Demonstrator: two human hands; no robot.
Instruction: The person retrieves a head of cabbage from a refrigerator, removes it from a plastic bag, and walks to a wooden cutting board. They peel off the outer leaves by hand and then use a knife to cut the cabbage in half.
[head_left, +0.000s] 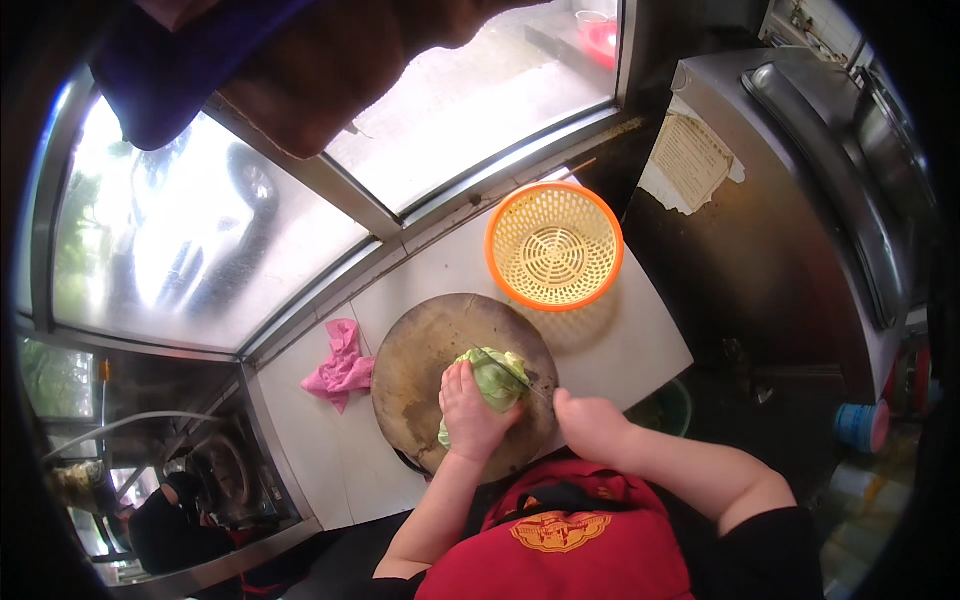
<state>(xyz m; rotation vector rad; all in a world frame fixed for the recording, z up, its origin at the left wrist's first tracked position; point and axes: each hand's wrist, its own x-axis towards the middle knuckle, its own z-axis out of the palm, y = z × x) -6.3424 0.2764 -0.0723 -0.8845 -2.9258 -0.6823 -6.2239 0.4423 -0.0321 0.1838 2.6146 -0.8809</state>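
Note:
A head of pale green cabbage (496, 381) lies on a round, worn wooden chopping board (416, 349). My left hand (474, 416) is spread over the cabbage and grips it from the near left side. In my right hand (589, 421) is a kitchen knife (531, 388), its handle hidden in my closed fist. The thin blade runs across the cabbage toward the upper left, seen almost edge-on. How deep the edge sits in the leaves I cannot tell. A bit of leaf (443, 433) shows below my left hand.
An orange-rimmed plastic colander basket (555, 251) stands beyond the board on the white tiled counter (622, 337). Left of the board lies a crumpled pink cloth (339, 367). Framed windows (480, 112) border the far side. A metal cabinet (757, 247) stands at right.

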